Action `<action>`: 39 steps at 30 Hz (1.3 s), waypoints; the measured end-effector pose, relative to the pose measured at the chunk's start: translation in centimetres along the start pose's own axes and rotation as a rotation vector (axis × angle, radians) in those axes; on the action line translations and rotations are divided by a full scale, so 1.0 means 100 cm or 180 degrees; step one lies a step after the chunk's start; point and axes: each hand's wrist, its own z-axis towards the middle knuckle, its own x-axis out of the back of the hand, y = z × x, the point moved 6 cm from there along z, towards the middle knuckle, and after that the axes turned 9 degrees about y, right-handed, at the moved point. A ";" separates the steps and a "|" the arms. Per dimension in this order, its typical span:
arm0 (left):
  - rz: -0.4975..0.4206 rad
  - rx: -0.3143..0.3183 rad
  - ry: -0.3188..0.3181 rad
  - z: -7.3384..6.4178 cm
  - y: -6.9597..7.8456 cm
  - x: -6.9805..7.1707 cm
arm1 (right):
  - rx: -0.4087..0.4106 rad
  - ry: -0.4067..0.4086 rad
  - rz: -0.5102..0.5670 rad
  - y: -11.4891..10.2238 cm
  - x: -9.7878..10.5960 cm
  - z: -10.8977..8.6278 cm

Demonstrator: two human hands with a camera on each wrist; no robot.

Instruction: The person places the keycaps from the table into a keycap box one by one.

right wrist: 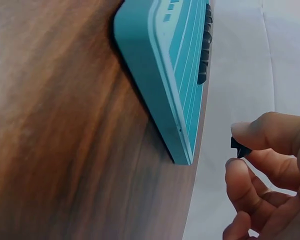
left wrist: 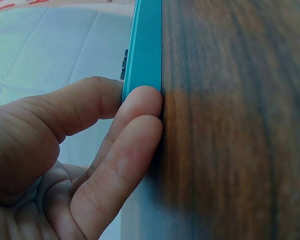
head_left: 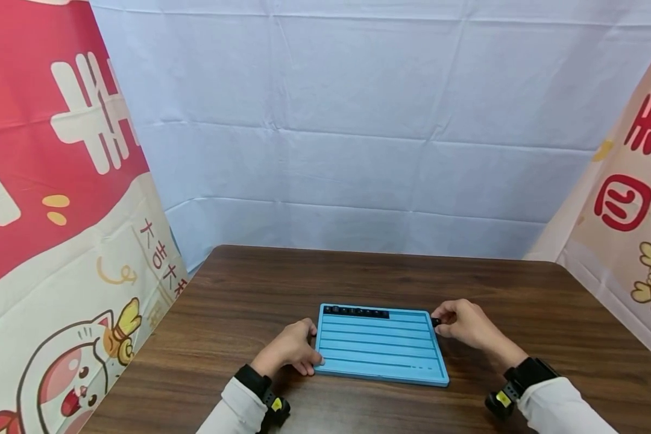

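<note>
A flat blue tray [head_left: 380,337] with raised ridges lies on the wooden table. A row of small black blocks [head_left: 356,311] fills the left part of its farthest channel. My left hand [head_left: 292,348] holds the tray at its left edge, with fingertips against the side wall in the left wrist view. Just off the tray's far right corner is my right hand [head_left: 466,325]. It pinches a small black block [right wrist: 240,147] between thumb and fingers, apart from the tray in the right wrist view. Which face of that block points up cannot be told.
The brown wooden table [head_left: 239,289] ends at a light blue cloth [head_left: 347,163] behind it. Printed cloths hang on the left [head_left: 49,253] and on the right [head_left: 618,265]. Each wrist wears a black strap with a camera.
</note>
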 end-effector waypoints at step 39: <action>-0.0050 0.0043 -0.0047 -0.002 0.002 0.000 | 0.0108 -0.0209 0.0303 -0.015 -0.043 0.038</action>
